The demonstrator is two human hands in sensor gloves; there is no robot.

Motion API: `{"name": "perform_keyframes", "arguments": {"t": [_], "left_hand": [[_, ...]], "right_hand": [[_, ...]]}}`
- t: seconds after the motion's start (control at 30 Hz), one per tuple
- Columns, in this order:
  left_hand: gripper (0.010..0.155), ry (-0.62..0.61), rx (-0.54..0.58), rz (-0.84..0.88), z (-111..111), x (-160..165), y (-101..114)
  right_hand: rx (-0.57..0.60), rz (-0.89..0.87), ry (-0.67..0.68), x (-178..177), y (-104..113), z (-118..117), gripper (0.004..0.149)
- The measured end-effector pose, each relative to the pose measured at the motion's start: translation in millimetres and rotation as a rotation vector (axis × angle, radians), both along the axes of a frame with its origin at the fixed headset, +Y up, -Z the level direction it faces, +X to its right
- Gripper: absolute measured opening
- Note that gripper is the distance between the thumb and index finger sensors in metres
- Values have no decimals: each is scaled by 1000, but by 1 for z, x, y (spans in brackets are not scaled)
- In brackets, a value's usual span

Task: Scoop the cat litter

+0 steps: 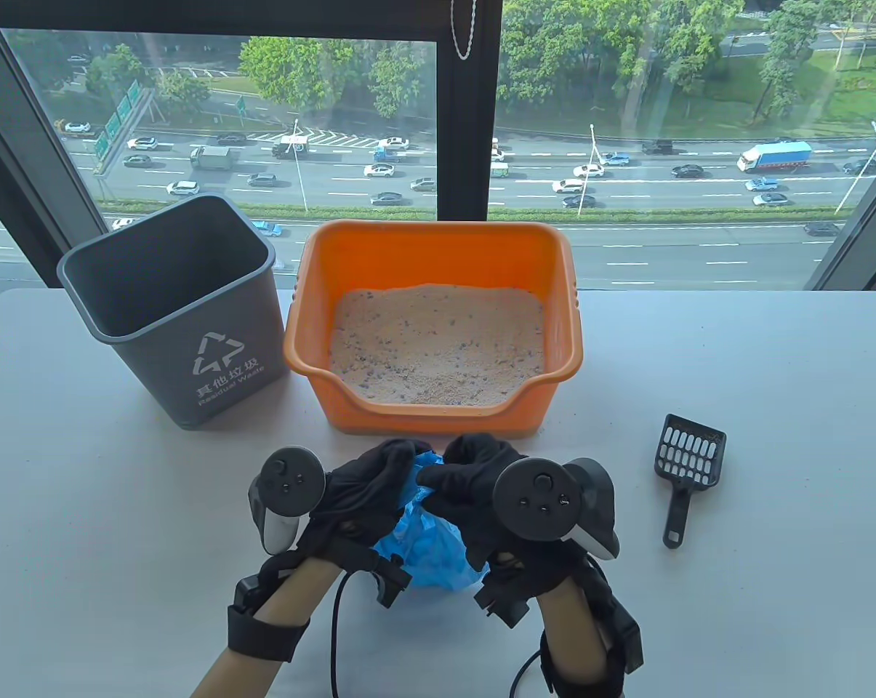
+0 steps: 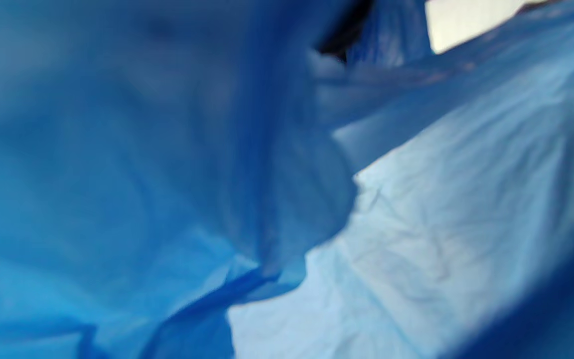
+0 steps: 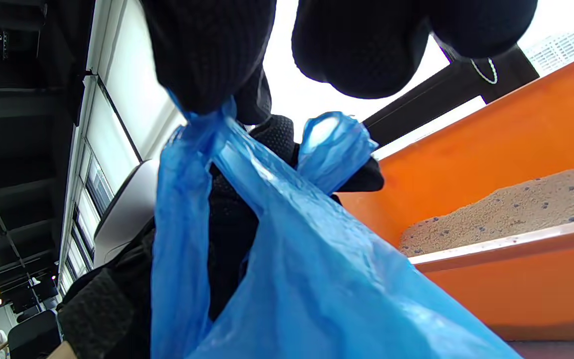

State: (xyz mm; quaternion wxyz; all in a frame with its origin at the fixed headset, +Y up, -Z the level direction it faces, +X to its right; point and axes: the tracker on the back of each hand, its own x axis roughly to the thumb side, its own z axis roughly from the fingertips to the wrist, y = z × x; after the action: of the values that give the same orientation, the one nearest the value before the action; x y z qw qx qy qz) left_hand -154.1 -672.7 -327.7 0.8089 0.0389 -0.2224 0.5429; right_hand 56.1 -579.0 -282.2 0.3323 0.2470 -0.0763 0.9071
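- Working the blue plastic bag (image 1: 427,534) at the table's near edge, both hands are still on prep; no scooping looks begun.
- Lying untouched off to the right is the black litter scoop (image 1: 687,469).
- Sitting level in the orange litter box (image 1: 554,254) is the cat litter (image 1: 438,345), with the grey waste bin (image 1: 183,305) beside it looking unlined.
- Pinching the bag's top is the right hand (image 1: 481,487), fingertips (image 3: 207,60) pressed together on a twist of film.
- Gripping the bag's other side is the left hand (image 1: 368,487).

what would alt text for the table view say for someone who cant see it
Two gloved hands, left hand and right hand, hold a crumpled blue plastic bag between them over a white table. Behind sit an orange litter box of sandy litter and a grey waste bin; a black slotted scoop lies to the right.
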Motion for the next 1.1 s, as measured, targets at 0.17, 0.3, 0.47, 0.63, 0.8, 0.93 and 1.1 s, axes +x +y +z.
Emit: {"name": "perform_keyframes", "arguments": {"t": [0.17,0.3,0.47,0.63,0.8,0.93,1.1], "left_hand": [[91,-252,-27,126,4,2,1],[71,-402,-52,-23,1,4,4],[43,-252,-82,26,-1,-5,0],[46,-91,-127,123,-1,-20,-6],[49,-9,-146,135,0,-24,-7],[47,30,-241,84,-1,-29,-11],[46,32,-281,122,-11,-36,-21]], "right_hand": [[-29,-40,-23,-7,-11,-10,34],[-50,-76,-55,-6,-18,-16,34],[-127,-144,-172,7,-30,-25,41],[-315,-76,-170,10,-43,-30,56],[-297,-95,-162,-7,-53,-36,38],[-194,-134,-202,-8,-45,-30,33],[-106,-95,-191,-4,-17,-7,33]]}}
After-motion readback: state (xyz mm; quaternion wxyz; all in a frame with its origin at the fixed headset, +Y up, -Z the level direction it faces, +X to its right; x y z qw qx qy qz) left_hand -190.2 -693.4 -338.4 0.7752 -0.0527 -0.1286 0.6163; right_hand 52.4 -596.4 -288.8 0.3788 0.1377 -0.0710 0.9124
